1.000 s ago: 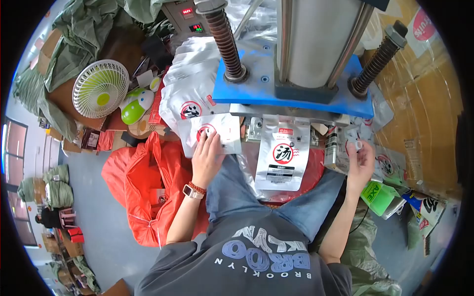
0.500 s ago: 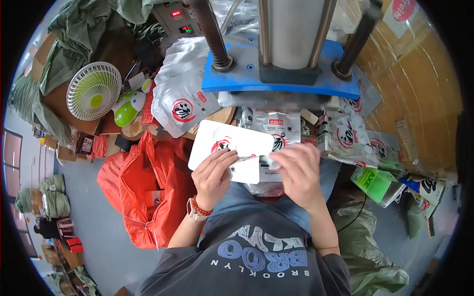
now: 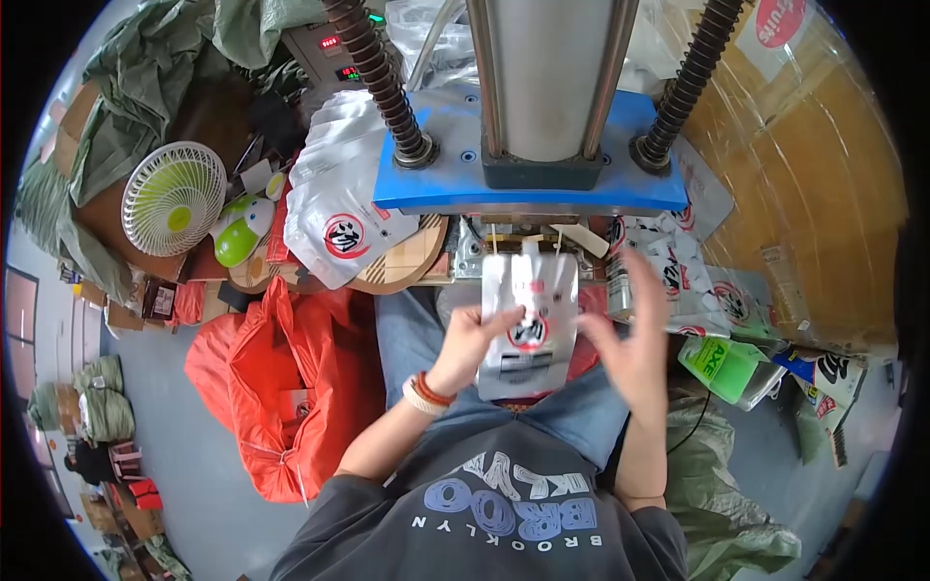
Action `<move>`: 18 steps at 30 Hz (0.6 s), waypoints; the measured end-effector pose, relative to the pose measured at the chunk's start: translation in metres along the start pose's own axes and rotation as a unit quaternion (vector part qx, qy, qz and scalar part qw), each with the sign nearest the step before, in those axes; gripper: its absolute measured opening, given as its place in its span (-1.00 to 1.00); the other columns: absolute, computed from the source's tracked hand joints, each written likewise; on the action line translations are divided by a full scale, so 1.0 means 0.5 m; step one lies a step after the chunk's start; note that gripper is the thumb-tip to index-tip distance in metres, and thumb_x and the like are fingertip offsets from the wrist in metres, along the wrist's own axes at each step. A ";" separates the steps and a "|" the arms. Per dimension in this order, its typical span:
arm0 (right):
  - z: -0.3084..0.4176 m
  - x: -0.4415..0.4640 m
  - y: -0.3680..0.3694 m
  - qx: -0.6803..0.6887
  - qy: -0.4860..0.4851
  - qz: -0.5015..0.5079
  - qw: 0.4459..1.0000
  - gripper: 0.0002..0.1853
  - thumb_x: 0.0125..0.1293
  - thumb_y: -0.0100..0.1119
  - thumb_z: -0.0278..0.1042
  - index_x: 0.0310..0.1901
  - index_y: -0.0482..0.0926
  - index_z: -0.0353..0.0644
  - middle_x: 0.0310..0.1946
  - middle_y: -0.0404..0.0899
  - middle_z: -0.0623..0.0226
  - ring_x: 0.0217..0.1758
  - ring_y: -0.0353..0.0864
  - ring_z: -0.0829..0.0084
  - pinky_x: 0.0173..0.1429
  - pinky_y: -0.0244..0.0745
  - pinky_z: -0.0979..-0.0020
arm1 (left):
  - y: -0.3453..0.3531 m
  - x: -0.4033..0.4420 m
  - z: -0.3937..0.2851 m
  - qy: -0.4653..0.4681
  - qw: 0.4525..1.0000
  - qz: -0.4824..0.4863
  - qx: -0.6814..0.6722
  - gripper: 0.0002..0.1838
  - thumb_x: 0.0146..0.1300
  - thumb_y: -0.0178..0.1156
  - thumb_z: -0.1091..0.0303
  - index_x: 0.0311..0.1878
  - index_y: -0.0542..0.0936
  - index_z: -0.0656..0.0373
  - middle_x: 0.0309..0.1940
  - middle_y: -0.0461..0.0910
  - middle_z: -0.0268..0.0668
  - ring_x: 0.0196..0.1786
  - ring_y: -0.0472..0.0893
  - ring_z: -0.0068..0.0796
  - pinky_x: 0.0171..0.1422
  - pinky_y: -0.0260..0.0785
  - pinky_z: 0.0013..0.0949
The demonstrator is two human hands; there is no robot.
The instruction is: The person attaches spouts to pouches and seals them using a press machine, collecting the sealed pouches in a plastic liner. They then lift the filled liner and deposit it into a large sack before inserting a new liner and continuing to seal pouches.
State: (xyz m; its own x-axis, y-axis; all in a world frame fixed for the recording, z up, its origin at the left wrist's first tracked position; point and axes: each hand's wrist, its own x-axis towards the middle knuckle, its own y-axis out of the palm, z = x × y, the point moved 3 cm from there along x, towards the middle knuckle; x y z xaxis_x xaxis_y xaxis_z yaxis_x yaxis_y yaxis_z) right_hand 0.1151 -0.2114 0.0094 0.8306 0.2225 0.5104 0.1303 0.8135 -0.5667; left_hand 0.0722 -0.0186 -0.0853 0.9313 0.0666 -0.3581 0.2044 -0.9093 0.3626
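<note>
My left hand [image 3: 472, 347] grips the left side of a silver pouch [image 3: 529, 366] with a round red and black mark, its thumb across the front. The pouch hangs upright over my lap, in front of the press, and a small pale spout shows at its top edge. Just right of the pouch is my right hand [image 3: 635, 339], blurred, fingers spread and nothing seen in it. Behind the pouch stands the press with a blue plate [image 3: 533, 194]. A fanned stack of silver pouches [image 3: 329, 194] lies to the left.
A white-green fan [image 3: 174, 198] and a green-white toy-like object [image 3: 240, 230] sit at the left. Below them is a red bag [image 3: 281, 387]. More pouches [image 3: 678, 271], a green AXE container [image 3: 722, 368] and a large carton [image 3: 814, 194] are at the right.
The silver pouch beneath the press has come forward into my left hand. The pale pouch my left hand held has left it. My right hand has moved right and opened.
</note>
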 end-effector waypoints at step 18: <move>-0.170 -0.059 -0.031 0.229 0.194 0.007 0.954 -0.80 0.33 0.13 -0.53 -0.02 0.50 -0.27 -0.01 0.57 0.20 0.04 0.53 0.46 0.12 0.40 0.46 | -0.265 0.002 -0.047 0.259 0.556 -0.193 0.766 0.04 -0.11 0.42 -0.15 0.40 0.23 0.17 0.48 0.09 -0.10 0.54 -0.02 0.04 0.53 -0.26 0.24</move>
State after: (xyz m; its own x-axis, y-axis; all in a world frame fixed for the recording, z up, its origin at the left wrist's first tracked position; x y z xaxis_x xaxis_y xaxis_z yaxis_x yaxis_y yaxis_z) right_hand 0.1345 -0.2760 -0.0519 0.9802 0.0905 0.1763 -0.0574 0.9812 -0.1845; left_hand 0.0534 0.1113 -0.1136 0.9503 0.1268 0.2842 0.2917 -0.0440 -0.9555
